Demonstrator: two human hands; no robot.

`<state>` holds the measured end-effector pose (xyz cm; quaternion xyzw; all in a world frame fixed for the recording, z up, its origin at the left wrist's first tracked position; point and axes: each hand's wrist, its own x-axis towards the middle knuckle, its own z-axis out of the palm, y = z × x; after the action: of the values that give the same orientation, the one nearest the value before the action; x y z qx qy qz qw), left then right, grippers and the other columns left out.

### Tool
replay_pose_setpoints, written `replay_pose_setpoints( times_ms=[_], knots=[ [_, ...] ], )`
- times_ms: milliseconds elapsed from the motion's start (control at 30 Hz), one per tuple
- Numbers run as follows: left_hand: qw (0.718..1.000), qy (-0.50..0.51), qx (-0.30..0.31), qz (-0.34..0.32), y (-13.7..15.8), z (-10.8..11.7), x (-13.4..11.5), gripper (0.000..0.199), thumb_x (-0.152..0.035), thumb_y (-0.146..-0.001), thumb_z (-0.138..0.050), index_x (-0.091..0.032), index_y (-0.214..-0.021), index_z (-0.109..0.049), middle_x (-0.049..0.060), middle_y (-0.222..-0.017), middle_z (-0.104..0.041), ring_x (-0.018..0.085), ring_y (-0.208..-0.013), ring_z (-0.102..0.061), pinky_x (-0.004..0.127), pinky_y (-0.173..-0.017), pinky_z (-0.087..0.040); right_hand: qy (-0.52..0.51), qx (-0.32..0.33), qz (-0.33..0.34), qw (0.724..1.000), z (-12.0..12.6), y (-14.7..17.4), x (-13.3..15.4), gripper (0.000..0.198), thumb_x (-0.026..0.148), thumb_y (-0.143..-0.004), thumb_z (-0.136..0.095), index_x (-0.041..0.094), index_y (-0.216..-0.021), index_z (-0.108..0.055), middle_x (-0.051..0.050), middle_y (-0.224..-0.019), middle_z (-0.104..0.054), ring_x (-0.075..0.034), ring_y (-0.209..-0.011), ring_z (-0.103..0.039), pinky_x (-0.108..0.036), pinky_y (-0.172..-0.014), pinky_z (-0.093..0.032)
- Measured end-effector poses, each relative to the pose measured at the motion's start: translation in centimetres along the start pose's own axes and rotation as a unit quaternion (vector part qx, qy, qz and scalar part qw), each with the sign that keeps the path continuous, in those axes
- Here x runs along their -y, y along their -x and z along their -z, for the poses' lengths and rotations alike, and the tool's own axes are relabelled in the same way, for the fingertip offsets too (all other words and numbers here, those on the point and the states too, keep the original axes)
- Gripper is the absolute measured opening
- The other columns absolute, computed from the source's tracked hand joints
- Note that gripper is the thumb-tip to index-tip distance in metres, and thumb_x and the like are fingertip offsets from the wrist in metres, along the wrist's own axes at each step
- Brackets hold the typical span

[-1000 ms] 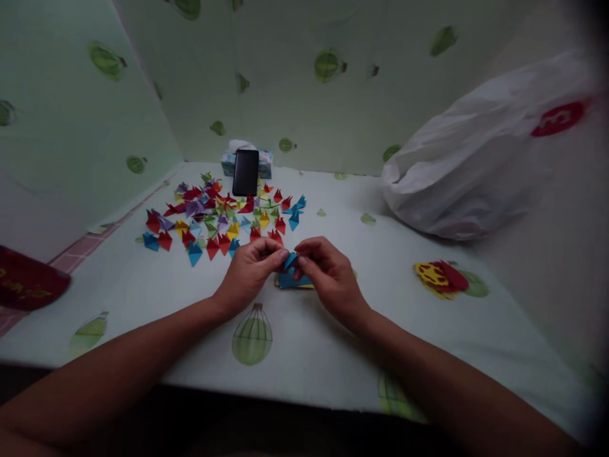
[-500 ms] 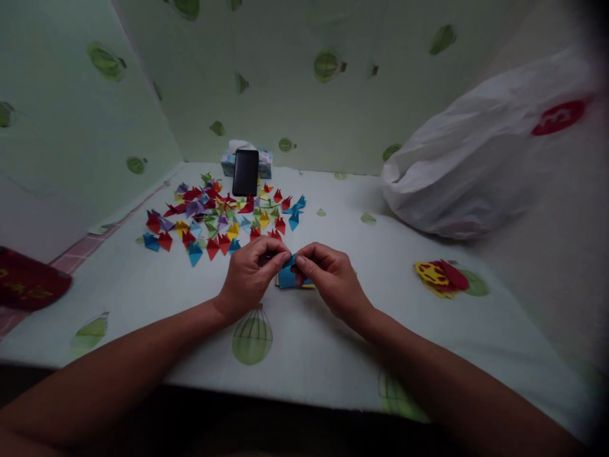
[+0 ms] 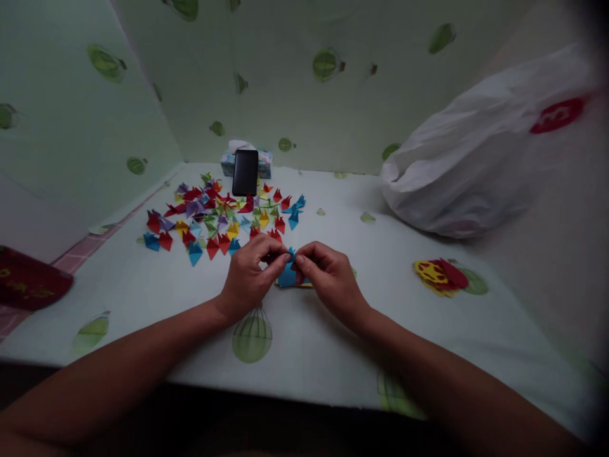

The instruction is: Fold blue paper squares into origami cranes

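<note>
Above a paper stack, left hand and right hand pinch a blue folded paper, its shape hard to tell. Beyond lie bright paper figures, a white bag, then a phone partly blocking a tissue box.

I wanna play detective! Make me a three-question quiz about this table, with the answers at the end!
1. What colour is the small folded-paper piece between the bare left hand and bare right hand?
A) red B) blue C) yellow

2. True or false: the crumpled white plastic bag is right of the black rectangular phone.

3. Fill in: behind the phone is a blue-patterned ____ box.

Key: 1. B; 2. true; 3. tissue
</note>
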<state>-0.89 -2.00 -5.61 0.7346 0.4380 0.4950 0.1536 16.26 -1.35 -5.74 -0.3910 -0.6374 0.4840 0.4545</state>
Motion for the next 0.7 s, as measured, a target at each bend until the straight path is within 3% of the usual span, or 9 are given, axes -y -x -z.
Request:
replay_pose_setpoints(
  times_ms=[100, 267, 400, 533, 700],
  knots=[
    [1.000, -0.014, -0.007, -0.020, -0.04, 0.08, -0.09, 0.007, -0.017, -0.090, -0.063, -0.018, -0.083, -0.064, 0.002, -0.081, -0.062, 0.015, -0.076, -0.058, 0.028, -0.069, -0.046, -0.050, 0.022, -0.019, 0.998, 0.04, -0.03, 0.08, 0.018, 0.035, -0.088, -0.063, 0.019, -0.082, -0.061, 0.001, -0.063, -0.060, -0.013, -0.058, -0.057, -0.028, -0.058, -0.048],
    [1.000, -0.017, 0.005, -0.019, -0.12, 0.11, -0.07, 0.007, -0.017, -0.090, -0.062, -0.018, -0.084, -0.066, 0.002, -0.080, -0.063, 0.014, -0.073, -0.058, 0.027, -0.067, -0.046, -0.030, 0.046, 0.026, 0.998, -0.05, 0.10, 0.00, 0.022, 0.035, -0.095, -0.054, 0.019, -0.080, -0.058, 0.001, -0.067, -0.060, -0.012, -0.059, -0.057, -0.029, -0.061, -0.047],
    [0.999, 0.026, 0.027, 0.011, -0.26, 0.26, -0.15, 0.007, -0.020, -0.089, -0.064, -0.018, -0.084, -0.067, 0.002, -0.078, -0.065, 0.014, -0.071, -0.059, 0.027, -0.066, -0.046, 0.017, -0.004, 0.061, 0.998, -0.09, 0.12, -0.14, 0.009, 0.027, -0.090, -0.062, 0.021, -0.088, -0.056, 0.002, -0.075, -0.057, -0.012, -0.063, -0.053, -0.026, -0.059, -0.043],
    [0.995, 0.073, 0.062, 0.034, -0.42, 0.55, -0.30, 0.010, -0.023, -0.089, -0.063, -0.017, -0.085, -0.070, 0.004, -0.079, -0.068, 0.015, -0.072, -0.061, 0.027, -0.066, -0.047, 0.066, -0.039, 0.111, 0.991, 0.25, -0.17, 0.09, 0.008, 0.026, -0.087, -0.067, 0.021, -0.091, -0.062, -0.002, -0.090, -0.059, -0.013, -0.072, -0.055, -0.028, -0.067, -0.045],
    [0.977, 0.145, 0.102, 0.117, -0.33, 0.53, -0.31, 0.013, -0.028, -0.089, -0.064, -0.017, -0.088, -0.071, 0.003, -0.078, -0.067, 0.014, -0.069, -0.059, 0.027, -0.064, -0.048, 0.022, -0.005, 0.043, 0.999, 0.60, -0.41, -0.01, 0.022, 0.035, -0.087, -0.067, 0.019, -0.074, -0.059, 0.001, -0.068, -0.056, -0.013, -0.065, -0.050, -0.028, -0.061, -0.040]
  ],
)
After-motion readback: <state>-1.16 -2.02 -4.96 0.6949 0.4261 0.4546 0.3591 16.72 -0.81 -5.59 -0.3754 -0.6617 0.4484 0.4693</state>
